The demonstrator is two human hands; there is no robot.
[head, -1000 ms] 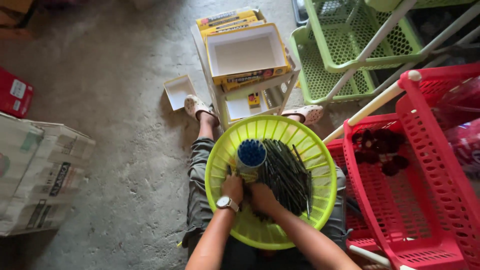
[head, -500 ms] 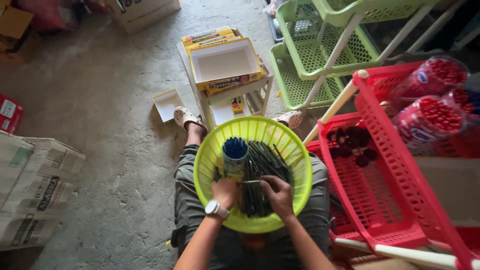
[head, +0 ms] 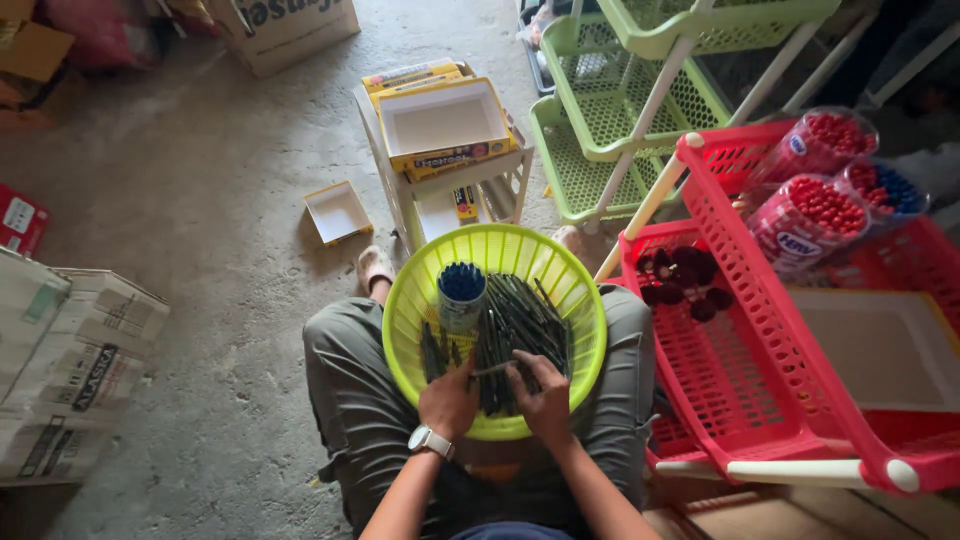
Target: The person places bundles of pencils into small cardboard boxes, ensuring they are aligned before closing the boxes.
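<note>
A round yellow-green basket point(head: 560, 268) rests on my lap, filled with several dark pens point(head: 520, 325). A clear cup of blue-capped pens point(head: 461, 296) stands upright in its left half. My left hand point(head: 447, 402), with a white wristwatch, and my right hand point(head: 541, 392) meet at the basket's near side. Together they pinch one thin pen point(head: 494, 369) lying across between them.
A red plastic rack point(head: 790, 330) stands at my right, with dark round items in its lower tray and clear tubs of red and blue pens above. Green racks point(head: 620, 110) stand behind. A white stand with yellow boxes point(head: 440, 125) is ahead; cardboard cartons point(head: 70, 360) sit left.
The view has tilted and shifted, bringing the tubs on the red rack into sight. My hands stay at the basket's near side, now holding a single pen between them.
</note>
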